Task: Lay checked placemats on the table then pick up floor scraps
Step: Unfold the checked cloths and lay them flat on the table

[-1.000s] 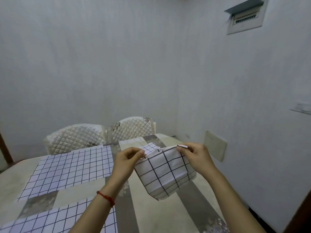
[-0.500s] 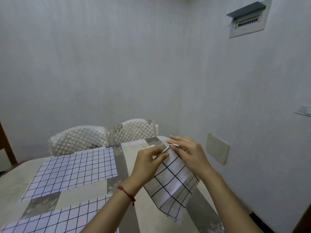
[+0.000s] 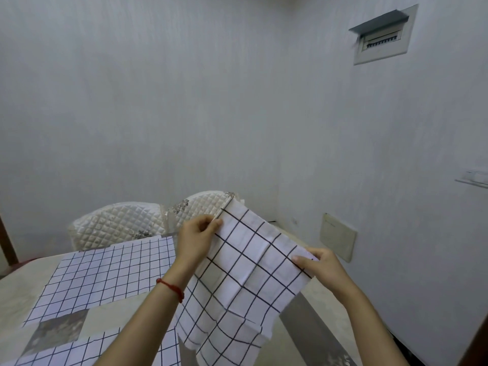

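I hold a white checked placemat [image 3: 245, 281] in the air over the right part of the table [image 3: 15, 294]. My left hand [image 3: 196, 240] pinches its far top corner. My right hand [image 3: 320, 266] pinches the near right corner. The cloth hangs down between them, partly unfolded, with creases showing. Two other checked placemats lie flat on the table: one at the far left [image 3: 105, 276] and one at the near left edge of the view [image 3: 87, 352]. No floor is in view.
Two quilted white chair backs [image 3: 118, 224] [image 3: 203, 204] stand behind the table against the wall. The right wall is close to the table's right edge, with a beige cover plate [image 3: 338, 236] low down and an open breaker box [image 3: 383, 35] high up.
The hands have moved apart, the left one up and away, the right one toward me. The folded placemat has opened out into a wider sheet between them.
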The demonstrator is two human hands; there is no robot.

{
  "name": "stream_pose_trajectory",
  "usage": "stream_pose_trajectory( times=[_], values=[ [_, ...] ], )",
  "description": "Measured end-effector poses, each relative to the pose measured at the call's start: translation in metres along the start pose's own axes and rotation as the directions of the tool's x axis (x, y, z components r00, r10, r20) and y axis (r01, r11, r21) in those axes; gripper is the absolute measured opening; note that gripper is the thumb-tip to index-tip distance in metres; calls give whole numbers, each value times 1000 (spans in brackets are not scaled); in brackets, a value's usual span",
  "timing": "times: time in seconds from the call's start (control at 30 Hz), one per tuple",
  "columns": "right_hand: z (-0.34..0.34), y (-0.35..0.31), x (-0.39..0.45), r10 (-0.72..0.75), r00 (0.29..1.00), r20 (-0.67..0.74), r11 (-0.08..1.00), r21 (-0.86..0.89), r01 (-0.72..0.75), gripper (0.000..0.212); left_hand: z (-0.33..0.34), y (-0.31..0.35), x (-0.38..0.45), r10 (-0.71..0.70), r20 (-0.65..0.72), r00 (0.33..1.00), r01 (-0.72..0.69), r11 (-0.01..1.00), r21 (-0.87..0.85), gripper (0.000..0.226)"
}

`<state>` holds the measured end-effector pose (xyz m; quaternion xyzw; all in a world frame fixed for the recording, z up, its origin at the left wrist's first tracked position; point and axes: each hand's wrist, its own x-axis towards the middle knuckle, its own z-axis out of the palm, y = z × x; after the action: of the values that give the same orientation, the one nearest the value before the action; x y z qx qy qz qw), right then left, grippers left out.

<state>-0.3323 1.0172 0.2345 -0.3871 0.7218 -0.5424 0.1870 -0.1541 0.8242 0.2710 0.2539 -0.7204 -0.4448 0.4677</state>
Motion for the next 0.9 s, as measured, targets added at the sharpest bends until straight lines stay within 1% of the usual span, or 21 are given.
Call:
stream_pose_trajectory(
  times=[0.07,0.13,0.17,0.23,0.27,0.3,0.33,0.37,0.4,0.43,0.47,0.57,0.63,0.7,0.77,0.83,0.9],
  values=[
    [1,-1,1,19,1000,-8,999,42,-19,35,-2,-5,2,-23,-28,999,23,1000,12,24],
    [6,-7,2,33,999,-36,996,79,-30,32,-1,-9,2,-51,-55,997,53,998,31,11],
    [9,-11,3,34,998,-54,996,87,-29,28,0,-12,0,-67,-69,995,72,995,70,6],
    [16,-18,5,26,996,-90,995,102,-17,25,4,-18,-7,-74,-119,990,96,977,190,31],
    [19,-20,6,20,994,-109,995,102,-9,27,7,-17,-13,-50,-132,990,78,973,218,34],
    [22,-22,7,9,992,-129,996,90,3,31,11,-16,-19,-26,-123,992,52,977,207,29],
    [26,-24,8,-4,989,-149,997,71,15,35,17,-13,-27,-15,-86,996,31,982,188,18],
    [29,-25,9,-18,986,-165,998,54,28,37,23,-11,-34,-14,-38,999,20,984,179,14],
    [33,-27,10,-30,984,-175,999,37,37,40,30,-9,-42,-27,10,1000,25,986,162,23],
    [36,-29,10,-44,983,-177,999,19,48,41,36,-8,-49,-57,49,997,51,990,129,30],
    [39,-31,10,-57,983,-173,998,-2,58,41,42,-4,-55,-101,89,991,93,992,84,33],
    [46,-33,8,-88,986,-140,991,-112,73,38,55,1,-67,-237,190,953,252,966,-59,28],
    [48,-32,6,-90,988,-123,984,-165,69,32,60,0,-71,-280,212,936,307,946,-107,23],
    [49,-31,3,-78,992,-95,986,-153,63,25,62,-1,-73,-316,218,923,351,925,-147,19],
    [51,-30,-1,-87,996,-36,983,-164,80,19,62,-2,-74,-365,219,905,407,893,-192,18],
    [51,-28,-4,-112,993,36,976,-184,117,18,61,-3,-73,-410,221,885,457,855,-244,20],
    [52,-26,-8,-127,988,90,970,-195,142,22,58,-4,-71,-445,226,867,496,818,-291,20]
  ],
)
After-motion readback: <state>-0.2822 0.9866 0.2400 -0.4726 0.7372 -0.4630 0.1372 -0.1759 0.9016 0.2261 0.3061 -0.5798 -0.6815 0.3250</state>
